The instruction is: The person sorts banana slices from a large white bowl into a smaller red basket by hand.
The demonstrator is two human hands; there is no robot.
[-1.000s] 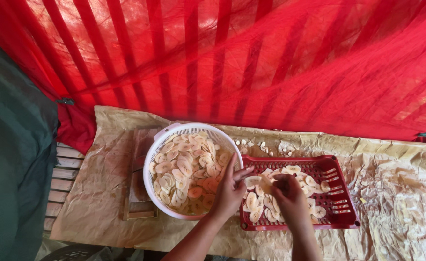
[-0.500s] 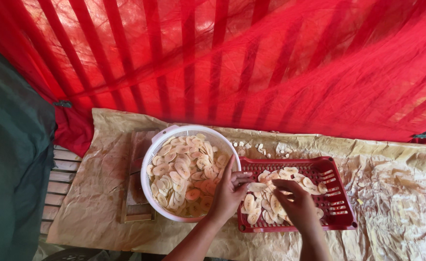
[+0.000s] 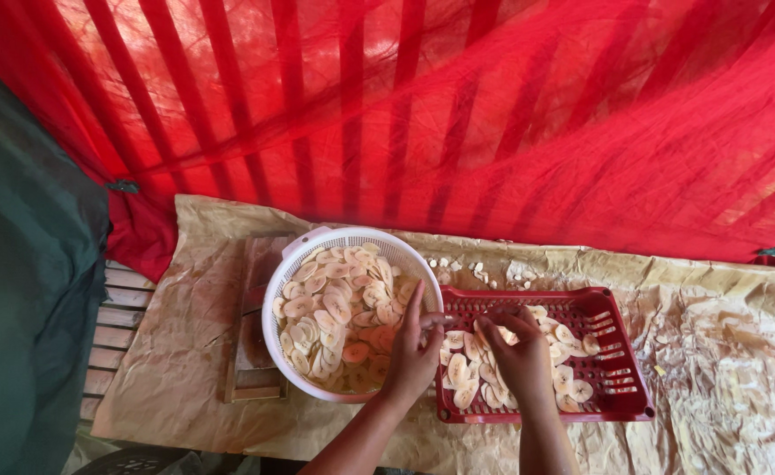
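Observation:
A round white perforated basket (image 3: 275, 299) holds a heap of pale sliced fruit chips (image 3: 335, 308). To its right lies a red slotted plastic tray (image 3: 621, 400) with several slices (image 3: 568, 365) spread flat. My left hand (image 3: 414, 347) rests at the basket's right rim, fingers pinched on a slice between basket and tray. My right hand (image 3: 515, 352) hovers over the tray's middle, fingers curled down onto the slices there; whether it grips one I cannot tell.
Crumpled brown paper (image 3: 722, 343) covers the slatted bench. A wooden board (image 3: 251, 343) lies under the basket's left side. Small pale scraps (image 3: 475, 268) sit behind the tray. Red netting (image 3: 458, 114) hangs behind; a dark green cloth (image 3: 27, 290) is at left.
My right hand has moved from the tray's near middle up toward its far left part, closer to my left hand. My left hand has stayed at the basket's rim.

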